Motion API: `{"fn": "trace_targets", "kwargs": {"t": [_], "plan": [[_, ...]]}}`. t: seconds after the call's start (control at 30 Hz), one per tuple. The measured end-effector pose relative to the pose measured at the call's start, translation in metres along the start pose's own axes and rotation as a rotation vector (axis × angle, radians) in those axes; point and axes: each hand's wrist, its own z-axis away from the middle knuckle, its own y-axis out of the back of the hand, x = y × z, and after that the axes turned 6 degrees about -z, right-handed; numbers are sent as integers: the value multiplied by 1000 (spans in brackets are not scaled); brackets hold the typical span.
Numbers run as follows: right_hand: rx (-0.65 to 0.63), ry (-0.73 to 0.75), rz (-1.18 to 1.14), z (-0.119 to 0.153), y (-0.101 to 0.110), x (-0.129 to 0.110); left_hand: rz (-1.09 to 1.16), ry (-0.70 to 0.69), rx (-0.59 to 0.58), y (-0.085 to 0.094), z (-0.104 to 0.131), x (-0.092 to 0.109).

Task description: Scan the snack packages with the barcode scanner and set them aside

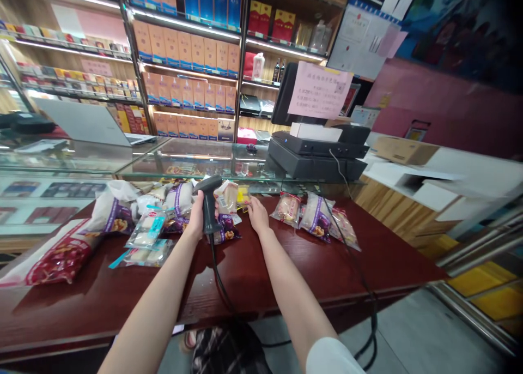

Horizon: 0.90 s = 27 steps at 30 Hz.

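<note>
My left hand (196, 218) is wrapped round a black barcode scanner (210, 210), held upright over the table with its cable hanging down. Farther right, my right hand (258, 215) pinches the edge of a small yellow packet (242, 194). Between the hands lies a clear snack bag (227, 197) with a printed label, above a purple snack bag (227, 229) partly hidden by the scanner. Left of the scanner are a white-and-purple bag (180, 198) and blue-and-clear packs (147, 228) piled together. What the fingertips cover on the yellow packet is hidden.
A large red-printed bag (61, 254) lies at the left of the dark red table (245, 276). Several snack bags (316, 216) lie right of my hands, with a cable running over them. Behind stand a glass counter (183, 156), a laptop (85, 123) and a cash register (314, 150).
</note>
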Motion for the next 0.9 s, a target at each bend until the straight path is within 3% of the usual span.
{"fn": "trace_targets", "kwargs": {"t": [0.2,0.3,0.4,0.57,0.67,0.8,0.9], "plan": [[-44,21,85,2,1,-3,-58,-31,-4,-5,2,-3],[-27,-45,131,1,3,-3,-84,-53,-17,-5,-2,-8],[27,-133,27,-3,5,2,-89,-61,-35,-2,-6,-13],[243,-205,-494,-13,3,14,-90,-60,-56,0,-10,-17],[393,-346,-936,-21,0,19,-111,-70,-61,-3,-6,-15],[408,-490,-1528,-25,3,20,-134,-61,-79,-11,5,-8],[356,-519,-1729,-24,8,18,-129,-11,-143,-18,12,-6]]}}
